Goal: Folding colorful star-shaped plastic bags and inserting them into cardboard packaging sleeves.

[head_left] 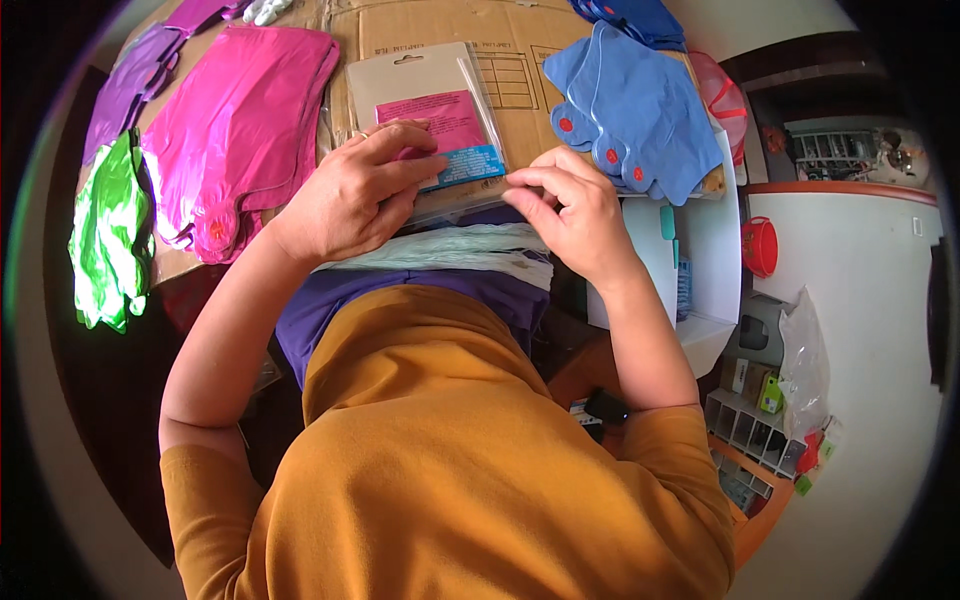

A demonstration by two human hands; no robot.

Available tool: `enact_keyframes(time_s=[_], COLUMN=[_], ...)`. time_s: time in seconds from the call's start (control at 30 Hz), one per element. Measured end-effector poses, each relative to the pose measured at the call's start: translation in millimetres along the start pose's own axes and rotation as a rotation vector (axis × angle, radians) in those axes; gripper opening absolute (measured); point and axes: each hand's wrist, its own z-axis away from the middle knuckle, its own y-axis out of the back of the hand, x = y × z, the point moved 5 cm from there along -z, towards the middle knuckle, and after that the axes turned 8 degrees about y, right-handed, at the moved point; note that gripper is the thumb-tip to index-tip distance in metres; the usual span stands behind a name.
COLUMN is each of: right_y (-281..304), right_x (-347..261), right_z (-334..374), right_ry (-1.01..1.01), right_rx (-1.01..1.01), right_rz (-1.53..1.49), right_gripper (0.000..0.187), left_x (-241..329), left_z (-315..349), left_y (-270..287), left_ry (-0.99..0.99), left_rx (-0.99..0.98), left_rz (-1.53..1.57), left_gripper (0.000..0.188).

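Observation:
A flat clear plastic packet (412, 80) with a hanging hole at its top lies on the cardboard at the table's near edge. Inside it show a pink printed card (450, 108) and a blue label strip (474, 162). My left hand (365, 190) curls over the packet's left side, its fingers bent together on the card and label. At the packet's lower right corner, my right hand (575, 205) pinches the edge between thumb and fingers. Below both hands, a bundle of whitish strings (450, 248) lies across my lap.
Pink foil balloons (245, 120) lie flat at the left, beside purple (130, 85) and shiny green ones (108, 235) hanging over the edge. Light blue balloons (640, 110) are stacked at the right, with darker blue ones (635, 20) behind. An open white box (712, 250) stands below them.

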Motion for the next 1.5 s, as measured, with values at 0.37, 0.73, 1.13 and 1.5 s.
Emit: enact_keyframes(time_s=[0.37, 0.73, 1.13, 1.5], right_y=[-11.5, -16.5, -6.8, -51.7], right_x=[-11.8, -46.6, 15.4, -113.9], right_z=[3.7, 21.0, 89.4, 19.0], right_ry=[0.322, 0.269, -0.264, 0.378], right_rx=[0.055, -0.270, -0.350, -0.257], right_rz=[0.356, 0.160, 0.132, -0.774], right_gripper=[0.012, 0.015, 0.025, 0.011], left_x=[0.6, -1.4, -5.1, -5.9], left_z=[-0.3, 0.5, 4.8, 2.2], left_y=[-0.6, -0.8, -1.1, -0.2], left_ry=[-0.002, -0.016, -0.027, -0.056], left_rx=[-0.014, -0.042, -0.023, 0.002], left_rz=[-0.018, 0.003, -0.003, 0.046], left_gripper=[0.031, 0.036, 0.043, 0.037])
